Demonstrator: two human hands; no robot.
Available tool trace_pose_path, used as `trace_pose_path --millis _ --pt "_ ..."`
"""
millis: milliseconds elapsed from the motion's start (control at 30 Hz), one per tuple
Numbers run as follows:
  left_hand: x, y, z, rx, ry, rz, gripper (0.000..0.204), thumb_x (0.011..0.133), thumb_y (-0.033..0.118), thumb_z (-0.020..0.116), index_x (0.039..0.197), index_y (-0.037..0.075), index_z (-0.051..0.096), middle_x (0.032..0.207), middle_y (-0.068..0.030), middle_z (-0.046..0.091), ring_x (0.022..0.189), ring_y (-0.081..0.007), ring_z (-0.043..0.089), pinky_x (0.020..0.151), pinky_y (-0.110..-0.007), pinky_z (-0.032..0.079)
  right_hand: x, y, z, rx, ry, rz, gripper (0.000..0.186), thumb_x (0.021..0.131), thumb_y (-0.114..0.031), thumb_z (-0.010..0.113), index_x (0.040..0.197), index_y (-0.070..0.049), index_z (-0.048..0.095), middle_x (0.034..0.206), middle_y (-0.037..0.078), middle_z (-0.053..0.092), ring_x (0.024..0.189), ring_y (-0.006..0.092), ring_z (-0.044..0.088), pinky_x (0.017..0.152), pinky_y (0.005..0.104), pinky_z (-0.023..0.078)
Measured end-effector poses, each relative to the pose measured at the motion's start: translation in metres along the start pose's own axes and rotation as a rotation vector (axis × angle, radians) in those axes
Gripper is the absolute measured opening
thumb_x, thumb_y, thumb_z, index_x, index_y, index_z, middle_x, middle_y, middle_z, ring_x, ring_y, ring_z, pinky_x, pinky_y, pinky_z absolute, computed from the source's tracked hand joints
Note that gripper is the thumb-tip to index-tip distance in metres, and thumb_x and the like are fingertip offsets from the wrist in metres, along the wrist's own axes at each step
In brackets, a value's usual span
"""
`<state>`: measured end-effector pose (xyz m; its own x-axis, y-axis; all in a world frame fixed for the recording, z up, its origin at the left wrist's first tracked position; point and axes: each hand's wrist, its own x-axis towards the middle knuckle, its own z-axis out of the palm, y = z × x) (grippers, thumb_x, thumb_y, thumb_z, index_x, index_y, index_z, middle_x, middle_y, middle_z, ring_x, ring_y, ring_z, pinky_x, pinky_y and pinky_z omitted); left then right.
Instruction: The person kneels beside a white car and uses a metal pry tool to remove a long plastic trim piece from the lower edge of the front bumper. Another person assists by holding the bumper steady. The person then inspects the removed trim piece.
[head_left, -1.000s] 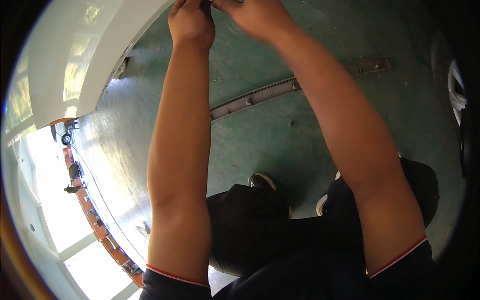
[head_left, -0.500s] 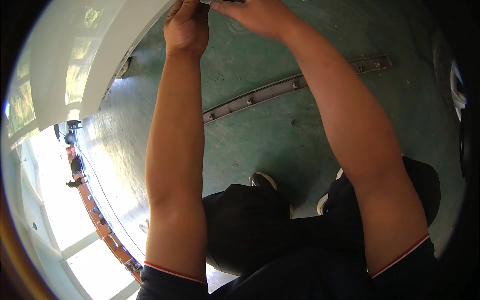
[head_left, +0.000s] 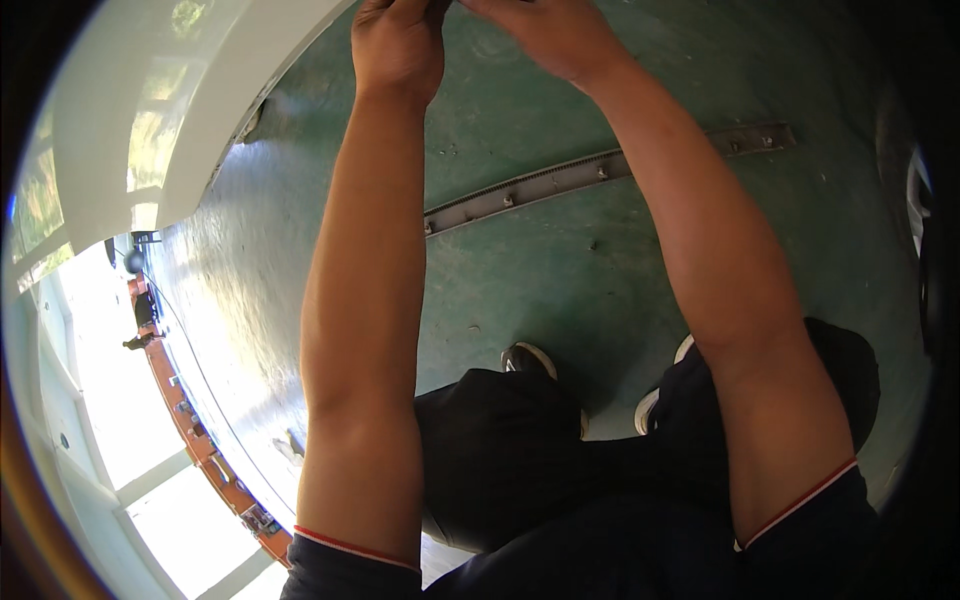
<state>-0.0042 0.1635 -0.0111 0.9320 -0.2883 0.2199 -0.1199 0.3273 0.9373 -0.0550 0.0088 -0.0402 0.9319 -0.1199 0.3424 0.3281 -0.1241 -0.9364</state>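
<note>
Both of my hands are raised at the upper edge, where their fingertips are cut off. My left hand (head_left: 400,52) is close to the right edge of a glossy white curved panel (head_left: 105,130), its visible fingers bent and drawn together. Beside it my right hand (head_left: 560,38) reaches in from the right, fingers pointing toward the left hand and partly closed. Whatever lies between the fingertips is out of the picture. Whether either hand touches the panel cannot be seen.
On the green floor (head_left: 540,270) lies a long grey strip (head_left: 555,182) with small clips along it, partly behind my forearms. My shoe (head_left: 528,358) is below it. An orange beam or shelf (head_left: 190,430) with small items and a thin cable run along the left, near bright windows.
Both hands have shifted slightly right and up, so more of the fingers is cut off. A small pale edge seen between them earlier is now out of sight.
</note>
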Motion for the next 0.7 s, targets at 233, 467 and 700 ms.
trace_pose_path --millis 233,467,700 --pt "0.004 0.005 -0.005 0.04 0.046 -0.018 0.034 0.105 0.024 0.063 0.128 -0.002 0.064 0.115 -0.0076 0.069 0.109 -0.0217 0.065 0.099 -0.04 0.051 0.01 -0.014 -0.007 -0.358 0.038 -0.141 0.038 0.094 -0.039 0.07 0.094 -0.002 0.073 0.078 0.023 0.068 0.069 0.0348 0.067 0.066 0.0464 0.051" --pt "0.008 0.002 -0.015 0.027 0.055 -0.021 0.029 0.104 0.018 0.058 0.127 0.002 0.064 0.118 -0.0101 0.068 0.11 -0.0246 0.065 0.1 -0.041 0.051 0.029 -0.004 -0.026 -0.276 -0.211 -0.136 0.035 0.094 -0.036 0.069 0.1 -0.002 0.074 0.08 0.022 0.069 0.073 0.0342 0.069 0.07 0.0439 0.053" --pt "-0.005 0.007 0.007 -0.129 0.042 -0.009 0.034 0.108 0.024 0.046 0.126 -0.002 0.061 0.122 -0.0168 0.068 0.12 -0.0336 0.065 0.106 -0.047 0.051 0.022 0.009 -0.005 -0.09 -0.127 0.0 0.034 0.094 -0.035 0.07 0.093 -0.001 0.072 0.084 0.023 0.07 0.077 0.0386 0.068 0.071 0.0459 0.053"
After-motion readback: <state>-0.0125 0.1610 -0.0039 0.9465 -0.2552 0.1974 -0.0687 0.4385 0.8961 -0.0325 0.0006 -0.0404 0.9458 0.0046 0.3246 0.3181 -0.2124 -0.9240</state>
